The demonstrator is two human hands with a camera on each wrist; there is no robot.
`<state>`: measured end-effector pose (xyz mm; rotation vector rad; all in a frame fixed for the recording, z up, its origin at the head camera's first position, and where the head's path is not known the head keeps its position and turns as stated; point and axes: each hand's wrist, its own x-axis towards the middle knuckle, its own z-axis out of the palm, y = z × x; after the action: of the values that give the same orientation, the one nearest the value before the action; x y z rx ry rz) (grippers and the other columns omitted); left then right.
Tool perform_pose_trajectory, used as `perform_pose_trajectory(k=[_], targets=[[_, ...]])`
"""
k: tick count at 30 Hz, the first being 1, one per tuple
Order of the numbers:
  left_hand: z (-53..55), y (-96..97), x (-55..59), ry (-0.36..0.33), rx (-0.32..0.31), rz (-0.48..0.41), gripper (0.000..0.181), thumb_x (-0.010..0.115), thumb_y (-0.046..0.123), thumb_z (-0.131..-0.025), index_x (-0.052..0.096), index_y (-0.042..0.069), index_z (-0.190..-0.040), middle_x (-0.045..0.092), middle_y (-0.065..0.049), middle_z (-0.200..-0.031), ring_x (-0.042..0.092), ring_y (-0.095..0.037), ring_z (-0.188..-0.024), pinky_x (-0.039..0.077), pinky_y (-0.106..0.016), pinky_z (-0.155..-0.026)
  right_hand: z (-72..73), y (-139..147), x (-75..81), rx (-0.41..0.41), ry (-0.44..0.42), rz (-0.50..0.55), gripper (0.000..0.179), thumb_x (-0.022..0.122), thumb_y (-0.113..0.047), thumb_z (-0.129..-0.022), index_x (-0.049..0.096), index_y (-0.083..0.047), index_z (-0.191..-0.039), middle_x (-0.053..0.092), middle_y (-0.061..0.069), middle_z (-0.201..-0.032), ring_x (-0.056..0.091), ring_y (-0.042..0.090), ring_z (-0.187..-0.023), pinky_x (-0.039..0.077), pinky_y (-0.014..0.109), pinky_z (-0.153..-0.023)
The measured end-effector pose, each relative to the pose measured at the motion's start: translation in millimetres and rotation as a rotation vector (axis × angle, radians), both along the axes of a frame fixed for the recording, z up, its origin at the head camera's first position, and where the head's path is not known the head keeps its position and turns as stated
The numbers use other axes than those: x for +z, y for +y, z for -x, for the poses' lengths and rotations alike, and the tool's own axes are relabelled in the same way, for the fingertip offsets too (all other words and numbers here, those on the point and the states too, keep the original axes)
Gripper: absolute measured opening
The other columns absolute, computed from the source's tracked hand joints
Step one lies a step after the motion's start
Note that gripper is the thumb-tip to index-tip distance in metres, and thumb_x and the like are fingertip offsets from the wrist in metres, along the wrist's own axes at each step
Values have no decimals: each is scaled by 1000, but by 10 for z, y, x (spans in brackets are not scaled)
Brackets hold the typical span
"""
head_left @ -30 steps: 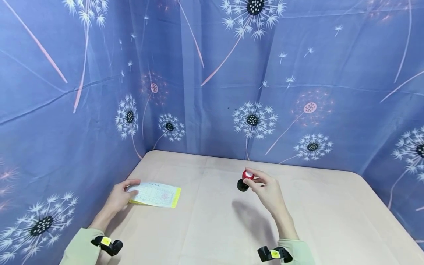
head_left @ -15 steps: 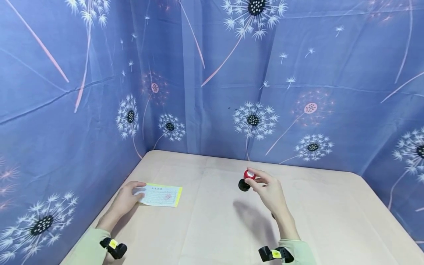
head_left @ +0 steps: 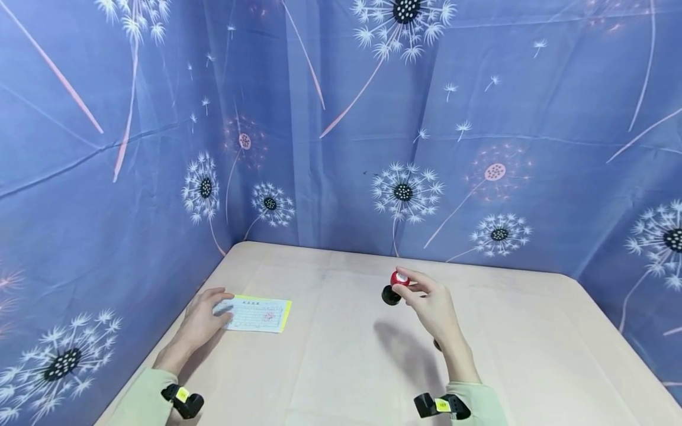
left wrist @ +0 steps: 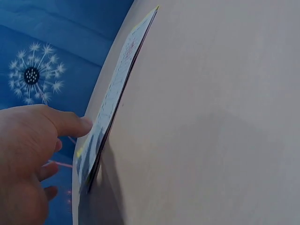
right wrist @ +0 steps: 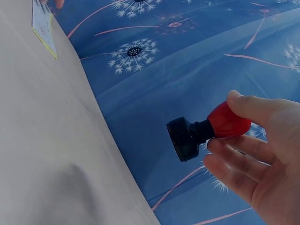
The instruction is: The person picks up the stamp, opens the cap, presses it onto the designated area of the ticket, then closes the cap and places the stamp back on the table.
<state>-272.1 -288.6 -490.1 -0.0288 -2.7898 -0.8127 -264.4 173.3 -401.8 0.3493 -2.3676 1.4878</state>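
My left hand (head_left: 199,322) is at the left end of a receipt pad (head_left: 258,313), thumb and fingers spread apart around that end. The pad has printed lines, a red stamp mark and yellow edges. In the left wrist view the thumb (left wrist: 77,124) tip is right beside the pad (left wrist: 110,103), and the other fingers curve loosely away from it. With thumb and fingertips, my right hand (head_left: 431,305) pinches the red knob of a handle stamp (head_left: 391,294). In the right wrist view the stamp's black round base (right wrist: 183,139) points away from the palm, above the table.
A pale cloth covers the table (head_left: 330,367). Behind and to the left hangs a blue curtain (head_left: 341,177) with dandelion prints, close to the table's edges. The right hand's shadow (head_left: 407,349) falls on the cloth.
The receipt pad, tilted in the left hand a second ago, has come down flatter on the table. The left hand has shifted slightly right, its fingers spreading. The right hand holds the stamp almost still.
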Motion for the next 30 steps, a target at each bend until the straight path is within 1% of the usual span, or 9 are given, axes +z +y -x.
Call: perform_pose_trajectory(k=[3, 6, 9, 13, 16, 20, 23, 26, 30], targets=[[11, 86, -3, 10, -7, -4, 40, 65, 12, -82, 59, 3, -121, 42, -21, -137, 33, -43, -125, 26, -60, -100, -61, -23, 87, -2, -11, -6, 36, 72, -15, -83, 65, -16, -118, 68, 12, -108, 67, 28, -84, 55, 26, -63], [11, 240, 0, 11, -36, -30, 39, 65, 13, -84, 59, 4, -121, 45, -18, -134, 38, -38, -122, 32, -56, -99, 26, 25, -36, -8, -11, -3, 37, 72, -19, -82, 65, -19, -119, 68, 9, -108, 67, 23, -83, 55, 25, -62], [24, 440, 3, 17, -95, -60, 36, 65, 13, -85, 60, 5, -119, 49, -14, -130, 42, -34, -121, 34, -52, -100, 111, 77, -156, -11, -16, -1, 38, 73, -28, -82, 65, -25, -119, 68, 4, -109, 67, 17, -83, 55, 25, -63], [61, 731, 11, -6, -179, -106, 33, 66, 16, -86, 61, 10, -118, 52, -7, -126, 45, -30, -122, 36, -50, -102, 135, 101, -190, -13, -6, -3, 39, 72, -35, -81, 65, -28, -118, 68, 2, -108, 67, 14, -82, 55, 24, -64], [91, 931, 11, -20, -220, -132, 33, 67, 17, -85, 62, 12, -118, 53, -3, -124, 45, -26, -121, 37, -48, -102, 138, 107, -183, -16, 1, -4, 39, 72, -36, -80, 65, -28, -118, 69, 2, -106, 67, 14, -80, 55, 25, -64], [126, 1163, 11, -30, -250, -166, 34, 68, 17, -84, 62, 13, -118, 54, 0, -123, 46, -23, -121, 37, -45, -103, 109, 104, -118, -16, 1, -12, 39, 73, -31, -81, 66, -23, -118, 70, 3, -105, 68, 17, -80, 55, 25, -64], [151, 1329, 14, -33, -275, -191, 34, 69, 17, -84, 63, 14, -117, 55, 2, -122, 47, -21, -120, 38, -42, -103, 26, 79, 8, -10, 18, -8, 38, 73, -22, -81, 66, -14, -118, 70, 8, -103, 68, 23, -80, 55, 25, -63], [174, 1511, 14, -31, -315, -205, 34, 68, 17, -84, 63, 14, -117, 55, 4, -121, 49, -19, -118, 40, -40, -101, -66, 45, 144, -10, 23, -6, 37, 73, -16, -81, 66, -10, -118, 70, 12, -103, 67, 28, -80, 54, 25, -62], [189, 1785, 13, -28, -387, -210, 34, 67, 19, -85, 62, 14, -119, 56, 4, -121, 49, -19, -117, 41, -40, -101, -123, 31, 220, -20, 4, -14, 36, 72, -17, -82, 66, -12, -118, 69, 12, -104, 67, 28, -82, 54, 24, -63]])
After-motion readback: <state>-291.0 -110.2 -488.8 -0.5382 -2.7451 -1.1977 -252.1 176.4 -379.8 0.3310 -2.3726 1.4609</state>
